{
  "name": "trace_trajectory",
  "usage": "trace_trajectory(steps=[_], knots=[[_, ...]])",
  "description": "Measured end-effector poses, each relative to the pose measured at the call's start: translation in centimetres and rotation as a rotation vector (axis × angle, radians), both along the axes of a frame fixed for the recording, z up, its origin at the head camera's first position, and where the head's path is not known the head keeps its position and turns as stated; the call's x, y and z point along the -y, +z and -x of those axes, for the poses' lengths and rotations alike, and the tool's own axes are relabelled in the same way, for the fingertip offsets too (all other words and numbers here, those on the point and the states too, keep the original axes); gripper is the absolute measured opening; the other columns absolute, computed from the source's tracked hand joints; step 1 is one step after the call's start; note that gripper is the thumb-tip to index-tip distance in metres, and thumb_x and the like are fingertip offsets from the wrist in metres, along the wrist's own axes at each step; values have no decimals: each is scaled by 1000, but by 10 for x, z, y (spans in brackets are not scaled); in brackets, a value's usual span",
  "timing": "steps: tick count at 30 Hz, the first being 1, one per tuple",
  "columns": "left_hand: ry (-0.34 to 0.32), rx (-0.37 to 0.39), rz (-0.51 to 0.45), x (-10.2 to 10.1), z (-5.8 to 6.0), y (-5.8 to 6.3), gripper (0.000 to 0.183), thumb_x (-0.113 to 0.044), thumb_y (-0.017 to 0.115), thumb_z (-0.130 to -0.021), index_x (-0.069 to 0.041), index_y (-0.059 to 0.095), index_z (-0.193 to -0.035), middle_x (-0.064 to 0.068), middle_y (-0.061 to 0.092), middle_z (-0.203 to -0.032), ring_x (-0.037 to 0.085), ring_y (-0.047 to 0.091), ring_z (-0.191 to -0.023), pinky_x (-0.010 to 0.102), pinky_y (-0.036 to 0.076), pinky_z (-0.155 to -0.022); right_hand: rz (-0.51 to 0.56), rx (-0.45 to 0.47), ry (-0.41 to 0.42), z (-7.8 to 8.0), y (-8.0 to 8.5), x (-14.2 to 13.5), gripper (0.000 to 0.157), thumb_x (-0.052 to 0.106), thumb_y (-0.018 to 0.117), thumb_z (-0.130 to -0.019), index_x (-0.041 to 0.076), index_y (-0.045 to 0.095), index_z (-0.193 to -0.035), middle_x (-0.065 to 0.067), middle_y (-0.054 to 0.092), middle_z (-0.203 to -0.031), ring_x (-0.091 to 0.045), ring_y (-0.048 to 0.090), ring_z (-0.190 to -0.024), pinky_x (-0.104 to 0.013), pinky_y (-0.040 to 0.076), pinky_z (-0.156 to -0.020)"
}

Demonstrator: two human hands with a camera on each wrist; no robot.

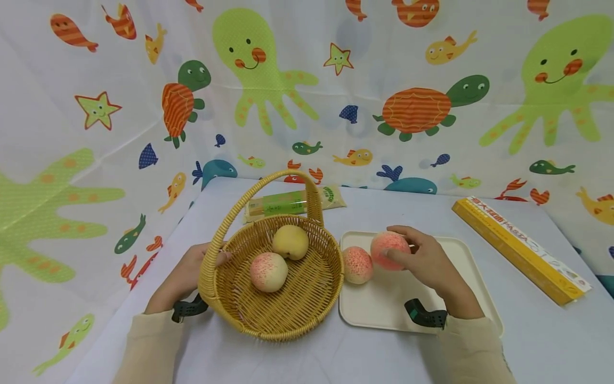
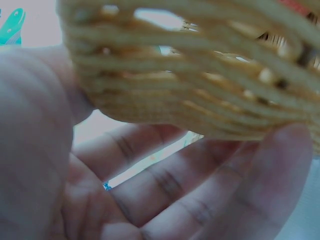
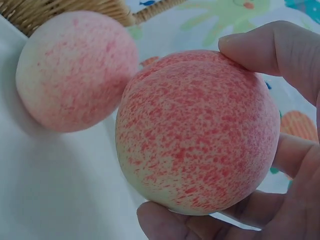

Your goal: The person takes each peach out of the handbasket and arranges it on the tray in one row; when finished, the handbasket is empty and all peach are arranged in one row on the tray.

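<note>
My left hand (image 1: 190, 268) holds the left side of a yellow wicker basket (image 1: 307, 314). In the left wrist view its curled fingers (image 2: 165, 185) reach under the basket's woven wall (image 2: 150, 90), with the thumb side against it. Inside the basket lie a pink-and-cream peach (image 1: 268, 272) and a yellow pear-like fruit (image 1: 290, 242). My right hand (image 1: 427, 261) grips a red-speckled peach (image 3: 197, 135) between thumb and fingers, over the cream tray (image 1: 384, 312). Another peach (image 1: 357, 265) sits at the tray's left end, close beside the held one.
Behind the basket lies a green-labelled packet (image 1: 278, 204). A long yellow pasta box (image 1: 520, 248) lies at the right of the white table (image 1: 326, 357). A curtain (image 1: 316, 149) with printed sea animals hangs at the back and left.
</note>
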State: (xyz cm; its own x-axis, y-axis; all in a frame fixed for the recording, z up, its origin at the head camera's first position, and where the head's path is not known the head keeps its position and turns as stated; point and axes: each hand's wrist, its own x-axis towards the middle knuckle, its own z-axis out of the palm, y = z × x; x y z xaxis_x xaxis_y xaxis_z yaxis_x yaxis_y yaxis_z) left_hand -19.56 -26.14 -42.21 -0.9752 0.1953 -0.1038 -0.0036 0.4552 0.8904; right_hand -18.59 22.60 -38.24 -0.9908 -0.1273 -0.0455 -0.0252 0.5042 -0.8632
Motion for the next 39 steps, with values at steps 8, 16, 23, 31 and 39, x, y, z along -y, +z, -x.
trace_trajectory(steps=[8, 16, 23, 31, 39], knots=[[-7, -1, 14, 0, 0, 1, 37, -26, 63, -103, 4, 68, -124, 15, 71, -93, 21, 69, -72, 34, 59, -63, -40, 53, -28, 5, -11, -3, 58, 26, 71, -97, 6, 54, -148, -21, 64, -127, -28, 60, -98, -33, 57, -75], [-7, -36, 13, 0, -1, 0, 34, -23, 63, -103, 5, 69, -121, 13, 70, -88, 19, 68, -69, 34, 58, -60, -77, 92, -59, 10, -25, -5, 56, 29, 72, -96, 8, 56, -145, -20, 62, -118, -25, 63, -87, -34, 56, -74], [-12, -34, 9, 0, -1, 0, 33, -24, 63, -103, 4, 69, -120, 14, 70, -88, 18, 68, -69, 34, 58, -60, -126, 104, -71, 11, -32, -4, 61, 34, 72, -95, 7, 54, -146, -22, 61, -122, -26, 61, -90, -33, 52, -73], [-20, -38, -1, 0, -1, -2, 34, -23, 62, -104, 5, 68, -122, 15, 70, -88, 18, 68, -68, 34, 58, -59, -176, 138, -97, 10, -30, -1, 61, 41, 72, -95, 7, 55, -142, -18, 64, -112, -25, 61, -87, -32, 51, -71], [-23, -26, 13, 1, 0, -1, 37, -26, 62, -104, 5, 67, -125, 14, 71, -90, 18, 69, -70, 33, 59, -61, -171, 157, -66, 9, -28, -2, 62, 46, 71, -96, 5, 54, -139, -17, 62, -108, -25, 63, -84, -35, 52, -69]])
